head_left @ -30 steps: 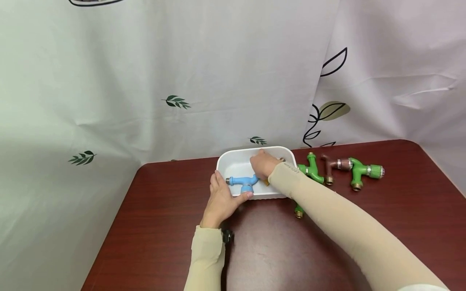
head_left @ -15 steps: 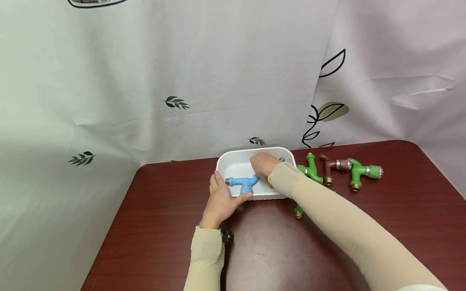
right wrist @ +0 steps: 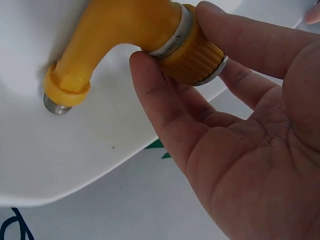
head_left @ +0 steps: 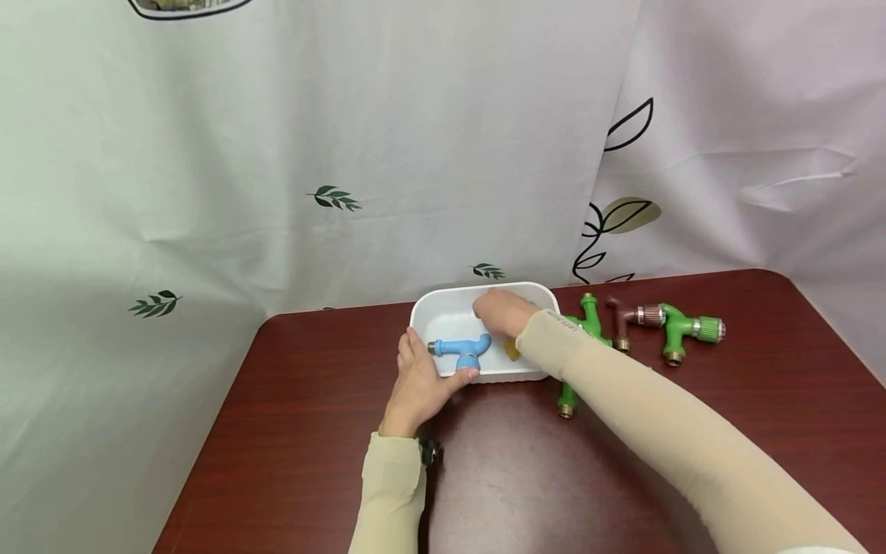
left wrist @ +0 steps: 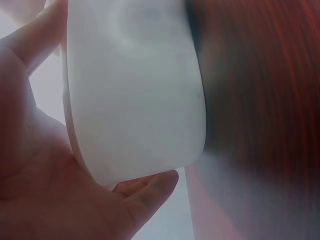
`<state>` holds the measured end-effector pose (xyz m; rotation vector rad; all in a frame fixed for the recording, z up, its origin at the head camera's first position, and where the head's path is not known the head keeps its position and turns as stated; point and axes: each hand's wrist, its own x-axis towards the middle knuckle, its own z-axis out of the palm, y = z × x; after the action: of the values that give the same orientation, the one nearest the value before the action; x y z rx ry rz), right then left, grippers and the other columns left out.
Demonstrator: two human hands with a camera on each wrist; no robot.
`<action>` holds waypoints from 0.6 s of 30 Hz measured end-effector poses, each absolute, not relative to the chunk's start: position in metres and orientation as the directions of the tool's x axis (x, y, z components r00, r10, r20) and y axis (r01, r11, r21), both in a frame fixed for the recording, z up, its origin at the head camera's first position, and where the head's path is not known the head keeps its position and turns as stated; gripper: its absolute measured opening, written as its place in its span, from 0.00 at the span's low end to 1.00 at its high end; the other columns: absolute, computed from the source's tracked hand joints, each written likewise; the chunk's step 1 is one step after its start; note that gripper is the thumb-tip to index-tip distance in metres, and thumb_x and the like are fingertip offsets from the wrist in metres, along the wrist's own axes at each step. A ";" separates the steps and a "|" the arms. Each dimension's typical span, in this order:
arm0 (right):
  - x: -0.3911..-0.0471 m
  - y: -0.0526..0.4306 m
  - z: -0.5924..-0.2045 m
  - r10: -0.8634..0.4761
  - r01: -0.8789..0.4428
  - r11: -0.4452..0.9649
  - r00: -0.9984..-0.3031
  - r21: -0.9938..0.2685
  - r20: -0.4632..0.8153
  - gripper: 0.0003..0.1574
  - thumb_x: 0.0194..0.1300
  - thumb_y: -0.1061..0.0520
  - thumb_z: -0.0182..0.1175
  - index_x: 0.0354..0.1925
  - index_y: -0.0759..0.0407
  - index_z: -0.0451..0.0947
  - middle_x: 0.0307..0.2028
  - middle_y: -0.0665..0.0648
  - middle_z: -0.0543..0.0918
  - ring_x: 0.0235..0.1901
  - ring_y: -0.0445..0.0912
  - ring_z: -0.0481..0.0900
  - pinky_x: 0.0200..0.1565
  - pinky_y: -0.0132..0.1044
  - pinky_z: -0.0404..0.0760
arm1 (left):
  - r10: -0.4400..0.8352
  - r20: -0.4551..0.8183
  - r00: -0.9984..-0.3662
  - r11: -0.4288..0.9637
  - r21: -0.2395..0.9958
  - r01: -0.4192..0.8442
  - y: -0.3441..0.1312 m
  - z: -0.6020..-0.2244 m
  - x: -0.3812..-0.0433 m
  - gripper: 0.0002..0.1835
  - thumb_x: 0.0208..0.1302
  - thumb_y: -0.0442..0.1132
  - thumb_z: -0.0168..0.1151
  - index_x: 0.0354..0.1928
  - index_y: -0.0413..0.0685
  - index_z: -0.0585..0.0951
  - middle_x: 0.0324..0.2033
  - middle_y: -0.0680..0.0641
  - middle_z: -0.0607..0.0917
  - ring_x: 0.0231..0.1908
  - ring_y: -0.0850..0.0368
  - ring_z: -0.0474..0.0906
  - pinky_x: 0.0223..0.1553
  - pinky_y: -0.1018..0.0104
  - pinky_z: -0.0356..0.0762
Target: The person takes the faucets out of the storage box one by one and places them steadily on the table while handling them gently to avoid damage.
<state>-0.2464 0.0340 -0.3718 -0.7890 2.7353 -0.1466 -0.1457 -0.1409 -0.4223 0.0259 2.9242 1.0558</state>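
Observation:
A white plastic basin (head_left: 446,302) stands near the table's back edge. My left hand (head_left: 418,385) grips its front left corner, thumb at the front rim and fingers along the left side; the left wrist view shows the basin's outer wall (left wrist: 135,95) close up. Inside lies a blue tap (head_left: 457,346), its threaded end to the left. My right hand (head_left: 504,312) reaches into the basin's right part and pinches the ribbed knob of a yellow tap (right wrist: 115,25) between thumb and fingers. In the head view this hand hides most of the yellow tap.
Right of the basin lie a green tap (head_left: 590,312), a brown tap (head_left: 626,315) and another green tap (head_left: 681,331). One more green piece (head_left: 567,400) shows beside the right sleeve. A white patterned curtain (head_left: 429,154) hangs behind the brown table (head_left: 298,431).
The right hand has shifted slightly on the yellow tap, and its wrist has moved a little right, uncovering the blue tap's spout. The left hand keeps its place on the basin.

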 end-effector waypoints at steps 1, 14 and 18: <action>-0.246 0.035 -0.371 -0.540 -0.511 0.842 -0.806 -0.175 -0.244 0.14 0.71 0.68 0.53 0.50 0.64 0.82 0.49 0.63 0.84 0.47 0.52 0.80 0.55 0.45 0.78 | 0.026 -0.025 -0.999 0.770 0.638 0.004 -0.141 -0.422 -0.146 0.71 0.54 0.65 0.72 0.77 0.29 0.36 0.76 0.32 0.42 0.74 0.34 0.43 0.67 0.47 0.63; -0.243 0.045 -0.365 -0.561 -0.522 0.828 -0.785 -0.206 -0.263 0.21 0.71 0.70 0.50 0.56 0.63 0.82 0.55 0.62 0.82 0.56 0.53 0.77 0.60 0.46 0.74 | 0.020 -0.019 -1.000 0.769 0.639 0.003 -0.141 -0.423 -0.145 0.71 0.53 0.64 0.73 0.76 0.28 0.37 0.76 0.31 0.43 0.74 0.34 0.45 0.67 0.47 0.63; -0.243 0.049 -0.362 -0.560 -0.517 0.828 -0.782 -0.216 -0.273 0.22 0.71 0.69 0.50 0.58 0.63 0.81 0.55 0.63 0.82 0.57 0.54 0.76 0.61 0.47 0.74 | 0.017 -0.024 -1.000 0.769 0.640 -0.002 -0.141 -0.422 -0.146 0.71 0.53 0.64 0.73 0.76 0.28 0.37 0.76 0.32 0.43 0.74 0.34 0.45 0.66 0.46 0.64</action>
<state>-0.2429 0.0493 -0.3624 -0.8147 2.6839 -0.1840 -0.1456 -0.1409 -0.4225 0.0119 2.9275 1.0585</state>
